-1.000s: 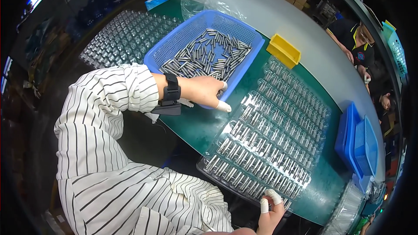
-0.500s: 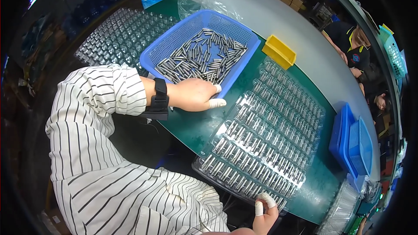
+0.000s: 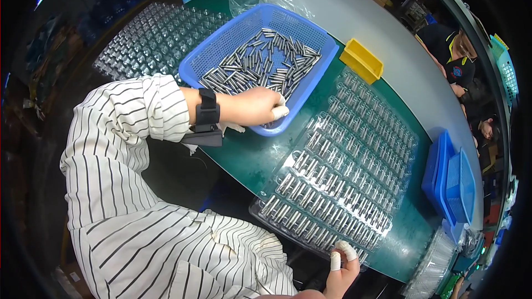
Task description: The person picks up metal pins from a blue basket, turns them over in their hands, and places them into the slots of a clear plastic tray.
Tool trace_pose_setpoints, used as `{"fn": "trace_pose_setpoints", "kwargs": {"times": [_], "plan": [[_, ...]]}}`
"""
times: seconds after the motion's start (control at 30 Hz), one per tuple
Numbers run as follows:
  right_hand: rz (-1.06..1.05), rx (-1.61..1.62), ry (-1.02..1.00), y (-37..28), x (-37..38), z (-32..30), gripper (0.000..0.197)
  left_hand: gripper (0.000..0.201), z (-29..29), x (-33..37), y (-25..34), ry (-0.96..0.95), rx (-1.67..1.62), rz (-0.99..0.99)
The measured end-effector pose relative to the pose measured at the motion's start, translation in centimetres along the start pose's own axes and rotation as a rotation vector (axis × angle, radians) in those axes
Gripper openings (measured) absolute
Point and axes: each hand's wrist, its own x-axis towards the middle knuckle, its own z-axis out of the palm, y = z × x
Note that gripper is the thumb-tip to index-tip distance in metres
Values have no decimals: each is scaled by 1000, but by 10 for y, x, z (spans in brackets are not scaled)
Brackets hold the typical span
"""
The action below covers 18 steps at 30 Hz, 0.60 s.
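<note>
Stack of clear trays (image 3: 158, 36): far left on the green table (image 3: 244, 158), its outer edge fading into the dark rim so its extent cannot be made out.
Left hand (image 3: 256, 105): reaches over the near wall of the blue basket (image 3: 221, 52), fingers curled down into it; a white cot shows on one fingertip (image 3: 280, 112). The palm side is hidden, so I cannot tell whether it grips any pin. A black wrist strap (image 3: 206, 112) sits at the end of the striped sleeve (image 3: 124, 127).
Metal pins (image 3: 260, 66): loose heap of small grey cylinders in the blue basket; those under the hand are hidden.
Change at the left hand: half a second ago it lay on the table just outside the basket's near wall; it has since moved up and over that wall.
Clear blister tray (image 3: 343, 166): right of the basket, rows of pockets holding pins; glare makes the far rows hard to read.
Right hand (image 3: 341, 268): at the tray's near edge, mostly cut off by the lower frame; two cotted fingertips pinch the rim lightly, hand otherwise unseen. It stays on that edge as before.
Yellow bin (image 3: 361, 61): beyond the tray, contents not visible.
Blue baskets (image 3: 451, 180): nested at the far right, bent by the lens.
Another person (image 3: 460, 63): upper right, partly lost in shadow.
</note>
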Motion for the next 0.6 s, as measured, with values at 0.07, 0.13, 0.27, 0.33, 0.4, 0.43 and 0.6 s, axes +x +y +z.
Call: {"fn": "trace_pose_setpoints", "kwargs": {"times": [0.07, 0.13, 0.27, 0.33, 0.4, 0.43, 0.6], "plan": [[-5, -1, 3, 0, 0, 5, 26, 30, -3, 6, -10, 25, -25, 14], [6, 28, 32, -1, 0, 10, 25, 28, -8, 16, -18, -59, -273, -354], [-20, 27, 62, -6, 0, 15, 23, 26, -24, 26, -33, 5, -562, -574], [-31, 17, 73, -6, 1, 18, 23, 28, -32, 28, -36, 54, -644, -591], [4, 24, 90, -4, 2, 20, 23, 27, -45, 26, -31, 347, -842, -516], [22, 29, 98, -4, 3, 22, 23, 28, -48, 26, -32, 496, -935, -476], [17, 27, 94, -22, -1, 32, 23, 27, -58, 13, -54, 709, -1431, -380]]}}
